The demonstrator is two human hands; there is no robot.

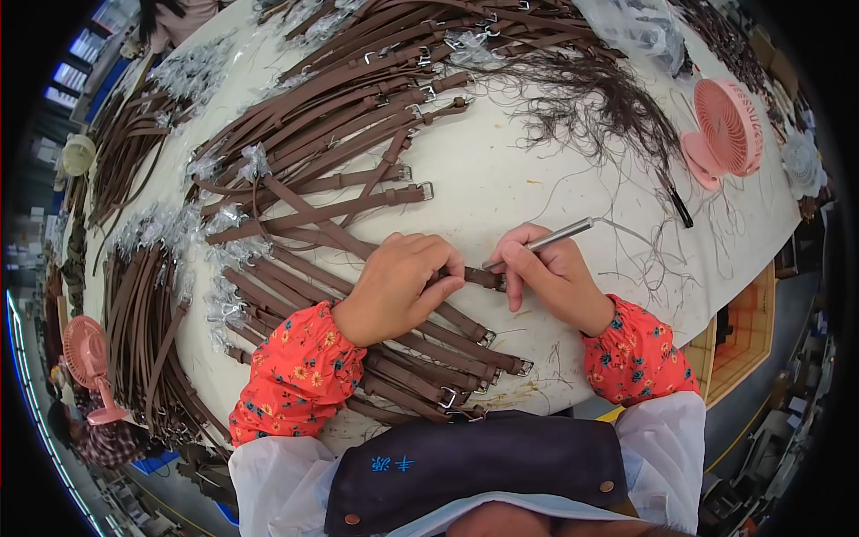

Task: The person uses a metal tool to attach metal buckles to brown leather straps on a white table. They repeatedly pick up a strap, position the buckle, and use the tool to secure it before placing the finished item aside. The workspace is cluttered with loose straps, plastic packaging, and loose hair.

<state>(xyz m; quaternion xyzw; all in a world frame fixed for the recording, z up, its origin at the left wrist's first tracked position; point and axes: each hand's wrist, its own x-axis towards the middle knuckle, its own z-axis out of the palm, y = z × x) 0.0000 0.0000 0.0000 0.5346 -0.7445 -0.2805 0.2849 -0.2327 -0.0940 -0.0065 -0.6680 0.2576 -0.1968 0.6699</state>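
My left hand [403, 285] is closed on a brown leather belt [486, 279], pinching it between thumb and fingers. A short end of the belt sticks out to the right of those fingers. My right hand [557, 279] grips a slim silver pen-shaped tool [562, 234], with a thin cord trailing from its upper end. The tool's tip is close to the belt's end; whether they touch, I cannot tell. Right fingertips are beside the same belt end. Several brown belts with silver buckles [447, 396] lie under and in front of my left forearm.
More belts [304, 134], some with clear plastic wrap [255, 163], cover the table's left and far side. A tangle of dark threads [599, 98] lies at the far right. A pink fan [727, 127] stands beyond it, another pink fan [87, 351] at left. The pale tabletop [573, 192] curves round.
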